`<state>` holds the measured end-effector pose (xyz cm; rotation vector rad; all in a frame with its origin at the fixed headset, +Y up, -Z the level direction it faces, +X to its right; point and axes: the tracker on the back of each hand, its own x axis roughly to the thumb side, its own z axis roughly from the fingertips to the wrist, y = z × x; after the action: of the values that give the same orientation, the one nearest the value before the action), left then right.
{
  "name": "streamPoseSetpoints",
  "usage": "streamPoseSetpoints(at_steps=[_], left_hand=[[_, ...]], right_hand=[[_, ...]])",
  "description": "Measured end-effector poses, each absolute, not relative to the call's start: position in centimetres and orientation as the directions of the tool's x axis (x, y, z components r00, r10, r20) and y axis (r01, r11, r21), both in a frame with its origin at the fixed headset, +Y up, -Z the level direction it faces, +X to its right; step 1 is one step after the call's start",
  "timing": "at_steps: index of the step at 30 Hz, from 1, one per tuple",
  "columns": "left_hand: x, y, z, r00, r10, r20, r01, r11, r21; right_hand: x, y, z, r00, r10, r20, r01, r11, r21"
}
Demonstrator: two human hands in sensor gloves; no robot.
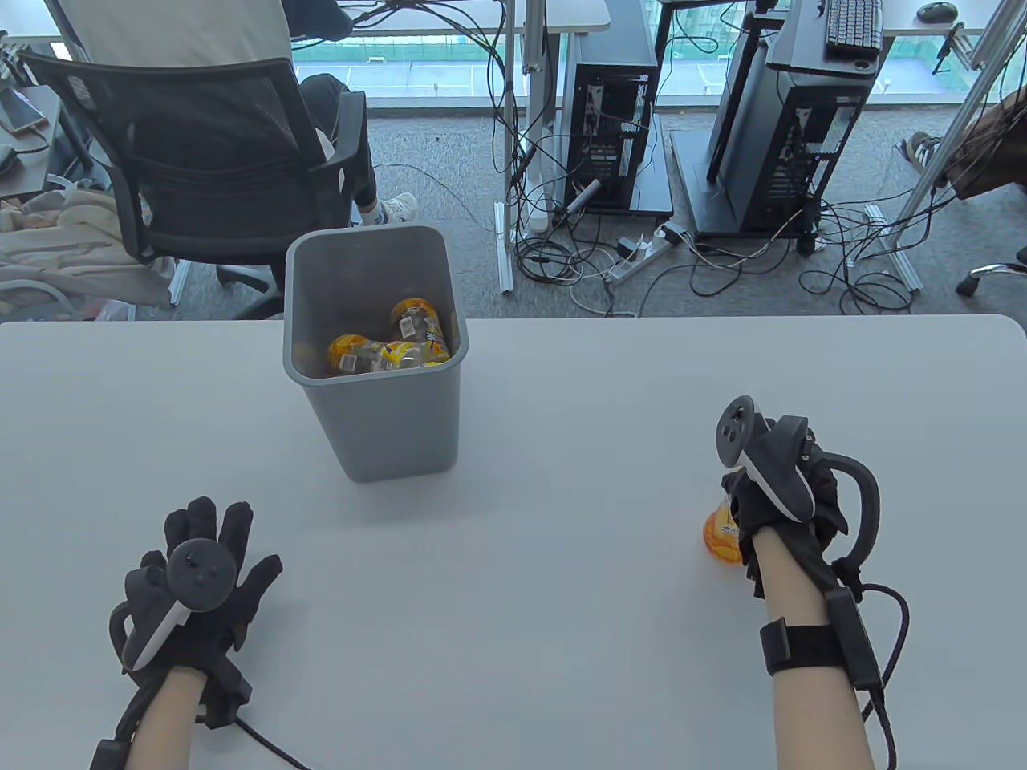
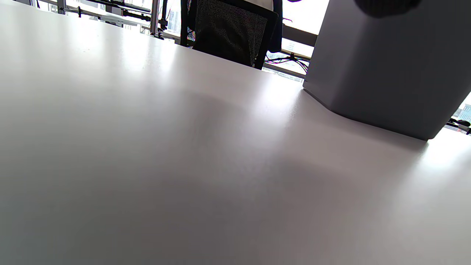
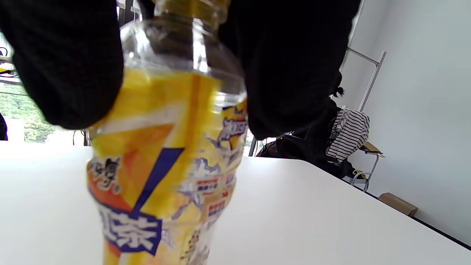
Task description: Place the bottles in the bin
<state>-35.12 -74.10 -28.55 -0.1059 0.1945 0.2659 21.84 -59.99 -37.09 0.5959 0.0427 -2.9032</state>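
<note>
Gripping only the clear shoulder near the neck, the gloved right hand holds a clear plastic bottle with a yellow-and-orange label at the table's right side, well apart from the grey plastic bin; a slip or swing could be caused by so high a hold, and the rim could be clipped on the way over. Two like bottles are seen inside the bin. The left hand is rested flat, fingers spread, holding nothing.

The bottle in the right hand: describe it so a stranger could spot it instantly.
Start at the grey bin on the white table, then look right to the right hand. Its fingers grip a clear bottle with a yellow-orange label, the only bottle outside the bin.
</note>
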Motion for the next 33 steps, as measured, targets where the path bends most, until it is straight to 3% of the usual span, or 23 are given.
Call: streamPoseSetpoints(at_steps=[3,7,15,19,26,33], left_hand=[[-35.1,-74.1,-28.6,0.946,0.250,-0.204,-0.271,0.960,-0.077],[-35.1,-74.1,-28.6,0.945,0.253,-0.206,-0.274,0.958,-0.079],[-35.2,-74.1,-28.6,0.945,0.254,-0.207,-0.275,0.959,-0.076],[-35.1,-74.1,-28.6,0.945,0.253,-0.208,-0.274,0.959,-0.078],[-35.2,-74.1,-28.6,0.943,0.258,-0.208,-0.279,0.957,-0.077],[-35.3,-74.1,-28.6,0.939,0.270,-0.211,-0.292,0.954,-0.075]], right_hand=[[21.6,-59.9,-36.8,-0.916,-0.167,-0.365,0.183,-0.983,-0.009],[20.5,-58.8,-36.6,-0.949,-0.039,-0.314,0.088,-0.986,-0.145],[13.4,-51.5,-35.9,-0.978,0.165,-0.130,-0.057,-0.803,-0.593],[8.5,-48.4,-35.4,-0.984,0.180,-0.006,-0.125,-0.706,-0.697],[0.2,-47.1,-35.7,-0.964,0.204,0.172,-0.267,-0.703,-0.659],[-5.2,-50.3,-37.2,-0.970,0.130,0.205,-0.232,-0.741,-0.630]])
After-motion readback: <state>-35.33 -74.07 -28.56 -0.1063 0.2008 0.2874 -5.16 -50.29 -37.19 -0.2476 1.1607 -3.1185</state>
